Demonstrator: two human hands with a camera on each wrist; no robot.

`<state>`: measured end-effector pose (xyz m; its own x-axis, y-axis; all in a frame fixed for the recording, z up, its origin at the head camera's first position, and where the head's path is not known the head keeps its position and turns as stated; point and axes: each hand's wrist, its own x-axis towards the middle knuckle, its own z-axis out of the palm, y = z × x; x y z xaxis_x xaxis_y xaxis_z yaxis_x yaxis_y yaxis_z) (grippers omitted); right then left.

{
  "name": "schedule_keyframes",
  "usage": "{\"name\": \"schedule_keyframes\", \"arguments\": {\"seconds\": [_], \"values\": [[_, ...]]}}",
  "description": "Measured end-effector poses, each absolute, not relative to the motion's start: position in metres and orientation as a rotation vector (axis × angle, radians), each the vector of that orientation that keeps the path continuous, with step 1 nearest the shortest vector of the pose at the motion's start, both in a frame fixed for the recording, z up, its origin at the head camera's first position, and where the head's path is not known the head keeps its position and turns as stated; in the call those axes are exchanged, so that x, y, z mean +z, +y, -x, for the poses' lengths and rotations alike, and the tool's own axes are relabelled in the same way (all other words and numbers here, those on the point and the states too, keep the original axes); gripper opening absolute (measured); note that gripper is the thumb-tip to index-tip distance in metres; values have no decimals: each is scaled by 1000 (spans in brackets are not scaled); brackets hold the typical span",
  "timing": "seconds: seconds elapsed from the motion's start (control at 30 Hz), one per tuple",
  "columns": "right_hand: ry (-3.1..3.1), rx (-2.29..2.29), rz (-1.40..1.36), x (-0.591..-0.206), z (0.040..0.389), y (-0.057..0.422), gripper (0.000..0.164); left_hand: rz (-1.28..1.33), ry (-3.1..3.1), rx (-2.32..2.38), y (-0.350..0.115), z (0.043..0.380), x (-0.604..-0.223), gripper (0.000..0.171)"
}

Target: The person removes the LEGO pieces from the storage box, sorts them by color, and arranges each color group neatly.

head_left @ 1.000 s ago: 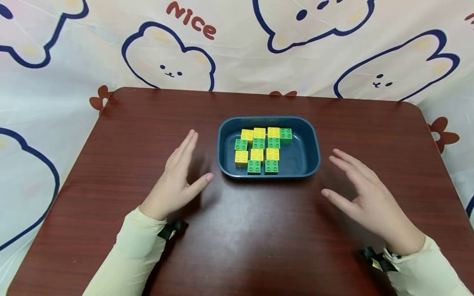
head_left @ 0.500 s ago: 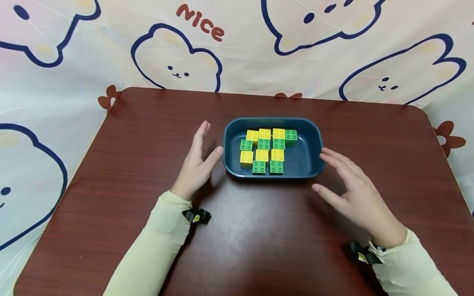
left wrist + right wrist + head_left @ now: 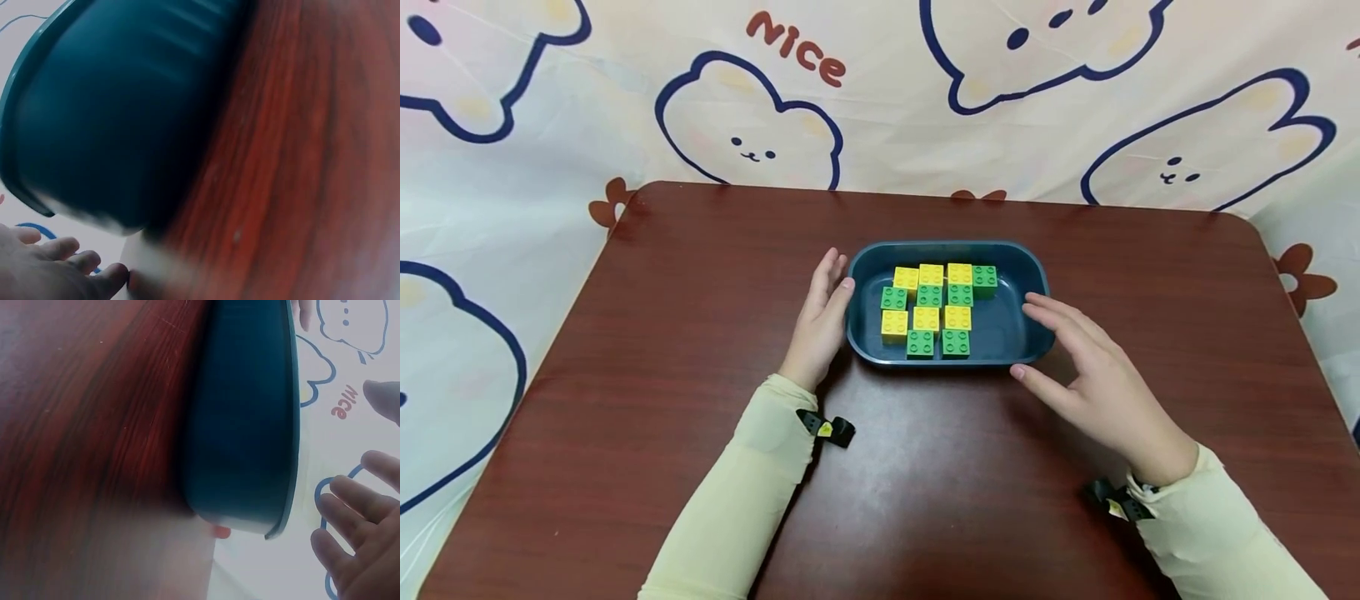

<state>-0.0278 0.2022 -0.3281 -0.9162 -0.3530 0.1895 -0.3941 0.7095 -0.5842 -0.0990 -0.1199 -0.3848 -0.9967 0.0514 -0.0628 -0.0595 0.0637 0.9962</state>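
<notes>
A dark blue tray (image 3: 1007, 321) with rounded corners sits on the table, its long side toward me. Inside it, mostly at the left and middle, lie several yellow bricks (image 3: 894, 325) and green bricks (image 3: 956, 342) with studs on top. My left hand (image 3: 822, 325) is right at the tray's left end, fingers extended along it. My right hand (image 3: 1097, 375) hovers at the right end with fingers spread, the fingertips overlapping the tray's rim in the head view. In the right wrist view, a gap shows between the tray wall (image 3: 244, 419) and the right fingers (image 3: 356, 512).
The brown wooden table (image 3: 700, 275) reaches back to a pale cloth (image 3: 880, 125) printed with cartoon animals and flowers. Black straps with small devices are worn on both wrists, over pale sleeves (image 3: 737, 500).
My left hand has moved right to the tray's left end. My right hand has come left, its fingertips now over the tray's right rim. The bricks keep their places in the tray.
</notes>
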Motion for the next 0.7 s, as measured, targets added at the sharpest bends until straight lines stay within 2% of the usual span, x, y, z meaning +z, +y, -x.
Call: {"name": "schedule_keyframes", "arguments": {"seconds": [0.33, 0.7], "values": [[-2854, 1015, -687, -333, 40, 187, 67, 43, 2171, 2058, -116, 96, -397, 55], [-2889, 934, -734, -329, 58, 167, 54, -49, 2205, 2064, -117, 96, -403, 55]]}}
